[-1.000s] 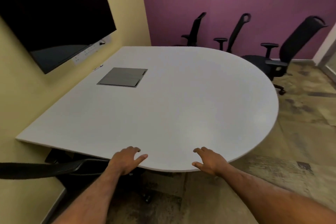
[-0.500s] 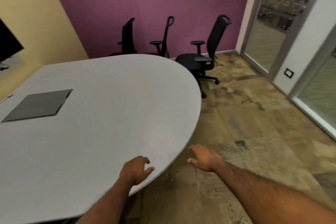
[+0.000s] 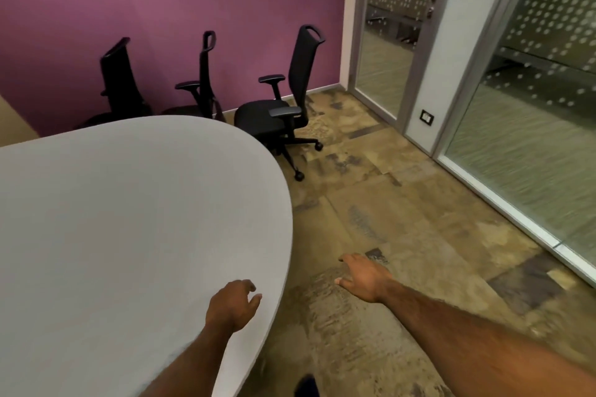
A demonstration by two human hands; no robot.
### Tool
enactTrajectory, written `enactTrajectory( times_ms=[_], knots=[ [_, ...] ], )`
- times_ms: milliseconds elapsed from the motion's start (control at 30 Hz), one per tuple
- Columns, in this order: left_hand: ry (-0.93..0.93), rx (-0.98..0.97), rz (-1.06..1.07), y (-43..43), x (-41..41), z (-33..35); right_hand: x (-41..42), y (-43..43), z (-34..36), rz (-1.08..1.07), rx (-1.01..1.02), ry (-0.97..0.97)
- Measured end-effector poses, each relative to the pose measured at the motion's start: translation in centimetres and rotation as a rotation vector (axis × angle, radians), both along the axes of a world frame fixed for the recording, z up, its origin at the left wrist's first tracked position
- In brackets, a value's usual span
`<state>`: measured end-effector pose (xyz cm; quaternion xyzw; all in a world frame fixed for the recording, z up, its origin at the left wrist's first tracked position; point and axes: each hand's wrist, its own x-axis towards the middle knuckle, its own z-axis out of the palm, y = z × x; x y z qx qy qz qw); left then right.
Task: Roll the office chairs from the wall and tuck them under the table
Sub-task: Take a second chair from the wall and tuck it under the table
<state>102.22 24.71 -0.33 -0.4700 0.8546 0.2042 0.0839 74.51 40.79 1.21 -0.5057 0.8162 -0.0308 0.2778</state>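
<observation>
Your left hand (image 3: pixel 233 304) hovers over the near edge of the white table (image 3: pixel 113 219), fingers loosely curled, holding nothing; your right hand (image 3: pixel 362 277) hangs spread and empty above the floor (image 3: pixel 403 203); three black office chairs (image 3: pixel 277 106) stand far off by the purple wall (image 3: pixel 161 10), the rightmost nearest the table.

My left hand (image 3: pixel 233 304) is out in front of me, low and near, palm down, fingers loosely curled and the thumb sticking out to the right; it holds nothing. Its bare forearm runs back toward me at the bottom of my view. My right hand (image 3: pixel 362 277) reaches a little farther out and to the right, palm down, fingers spread and relaxed, also empty. That arm is nearly straight, the bare forearm coming in from the lower right corner. The two hands are apart.
</observation>
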Motion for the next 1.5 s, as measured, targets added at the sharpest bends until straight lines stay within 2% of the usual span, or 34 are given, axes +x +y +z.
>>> enactTrajectory(
  times_ms=[67, 167, 267, 333, 600, 933, 1267, 1500],
  knots=[
    [0.039, 0.039, 0.029, -2.5, -2.4, -0.6, -2.8, -1.7, 0.2, -0.040, 0.003, -0.002],
    [0.159, 0.194, 0.120, -6.0, -6.1, -1.4, -6.7, -4.4, 0.6, -0.149, -0.001, -0.058],
    [0.260, 0.367, 0.165, -8.8, -8.8, -1.8, -9.4, -6.8, 0.8, -0.245, -0.059, -0.124],
    [0.285, 0.407, 0.176, -10.8, -10.3, -2.2, -10.9, -8.4, 0.7, -0.298, -0.097, -0.164],
    [0.263, 0.399, 0.191, -18.8, -17.8, -3.6, -18.5, -15.4, -1.1, -0.308, -0.074, -0.179],
    [0.134, 0.282, 0.151, -28.8, -31.4, -3.2, -35.2, -26.2, -1.9, -0.212, -0.052, -0.122],
    [0.182, 0.284, 0.183, -37.4, -46.6, -2.6, -49.7, -35.6, -1.1, -0.228, -0.065, -0.102],
    [0.188, 0.295, 0.209, -48.0, -54.8, -4.5, -57.2, -44.2, -2.6, -0.272, -0.069, -0.094]
  ],
)
